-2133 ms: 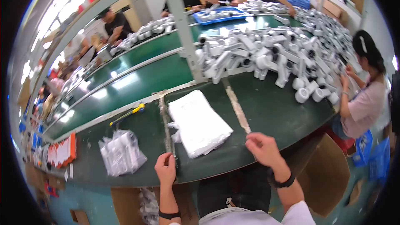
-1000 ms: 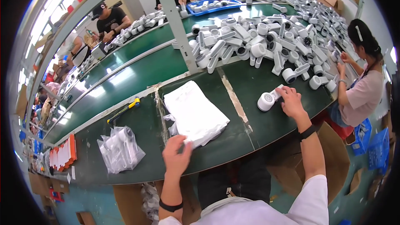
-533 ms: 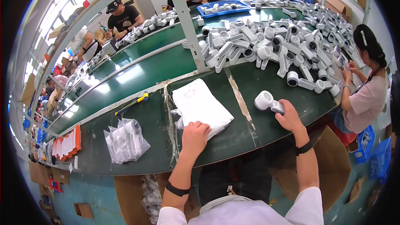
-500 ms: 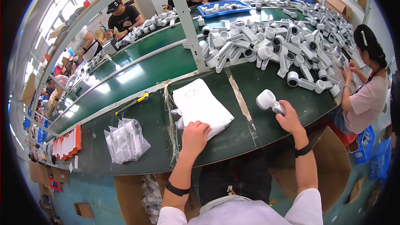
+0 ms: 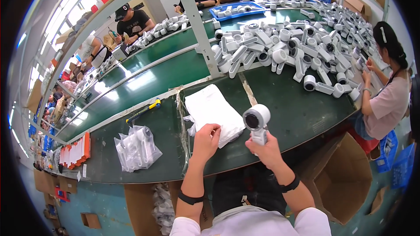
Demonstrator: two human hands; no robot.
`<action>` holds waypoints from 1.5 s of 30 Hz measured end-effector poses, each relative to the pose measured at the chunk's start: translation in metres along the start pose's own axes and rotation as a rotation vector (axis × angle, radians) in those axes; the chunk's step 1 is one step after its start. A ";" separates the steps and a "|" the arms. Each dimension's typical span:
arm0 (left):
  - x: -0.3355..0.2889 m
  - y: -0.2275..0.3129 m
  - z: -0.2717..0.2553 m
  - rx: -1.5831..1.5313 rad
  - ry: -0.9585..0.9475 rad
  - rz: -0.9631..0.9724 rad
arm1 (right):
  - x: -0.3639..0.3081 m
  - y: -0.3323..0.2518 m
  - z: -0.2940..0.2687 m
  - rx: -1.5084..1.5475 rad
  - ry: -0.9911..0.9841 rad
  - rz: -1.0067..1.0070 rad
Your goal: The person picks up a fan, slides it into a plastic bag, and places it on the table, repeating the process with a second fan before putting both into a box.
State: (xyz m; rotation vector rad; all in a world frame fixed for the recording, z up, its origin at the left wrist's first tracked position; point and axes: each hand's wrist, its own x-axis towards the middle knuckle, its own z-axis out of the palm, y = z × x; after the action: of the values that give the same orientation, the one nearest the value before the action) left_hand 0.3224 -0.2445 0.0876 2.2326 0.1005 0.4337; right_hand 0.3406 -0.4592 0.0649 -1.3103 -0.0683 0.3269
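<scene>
My right hand (image 5: 267,149) grips the short handle of a white handheld fan (image 5: 260,114), held up over the table beside a stack of thin white plastic bags (image 5: 212,109). The fan's drum-shaped head is uppermost, its dark round opening turned to the left. At the near left edge of the stack, my left hand (image 5: 205,143) has its fingers curled, thumb and fingertips together on the top bag. How much of the bag is pinched is partly hidden by the fingers. Left of the stack lies a clear bag (image 5: 137,149) with white parts inside.
Many white fans (image 5: 302,48) are heaped at the right back. A yellow-and-black hammer (image 5: 144,110) and orange-edged cards (image 5: 75,150) lie to the left. Cardboard boxes (image 5: 339,179) stand below the table edge. A co-worker (image 5: 389,91) sits at the right; others work across the line.
My right hand has brought the fan leftward, close to the bag stack, and turned it so its dark opening shows. My left hand stays at the stack's near edge.
</scene>
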 end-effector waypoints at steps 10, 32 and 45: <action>0.004 -0.009 -0.007 -0.039 -0.090 -0.127 | 0.014 0.000 0.042 -0.019 0.043 -0.069; 0.016 -0.004 -0.020 -0.178 -0.053 -0.183 | 0.009 0.005 0.034 -0.095 0.016 -0.102; -0.001 0.007 0.012 -0.360 0.030 -0.093 | -0.001 0.008 0.039 0.055 0.069 -0.036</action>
State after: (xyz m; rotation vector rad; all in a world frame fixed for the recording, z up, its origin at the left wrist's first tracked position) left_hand 0.3249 -0.2583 0.0854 1.8606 0.1306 0.3995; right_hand 0.3294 -0.4208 0.0678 -1.2632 -0.0245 0.2515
